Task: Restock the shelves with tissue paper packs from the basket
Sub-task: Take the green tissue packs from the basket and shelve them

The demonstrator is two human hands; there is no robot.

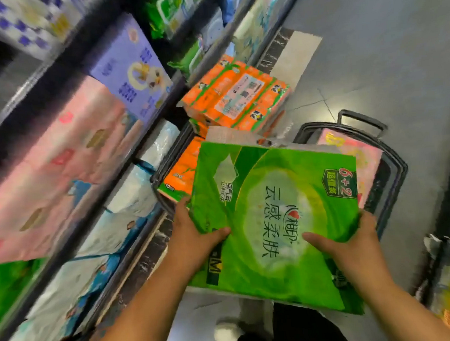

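Aisle restock, centre frame: I hold a green tissue pack (279,219) flat and face-up over the basket (394,160), my left hand (193,235) gripping its left edge and my right hand (347,244) its near right corner. My thumbs lie across the printed face and the other fingers are hidden beneath. The hands are well apart, 1 at each side, both clamped on the pack. The basket, right of centre, has a pink pack (362,156) in it under the green one, and orange packs (235,101) are heaped just above it in the frame. The shelves (65,248) run along the left of the frame, blurred, loaded with pink, purple and white packs, and a patch of matching green stock (7,289) shows at the lower left. I judge the step in hand to be carrying this pack from basket to shelf, with more packs left to go. To do it well, I would keep both grips even so the soft wrapper does not sag or slip, then swing the pack left toward the green stock. There I would turn it upright so the label faces the aisle and slide it in flush beside its like rather than forcing it against neighbours. A 1-handed hold on film this slick could let it drop.
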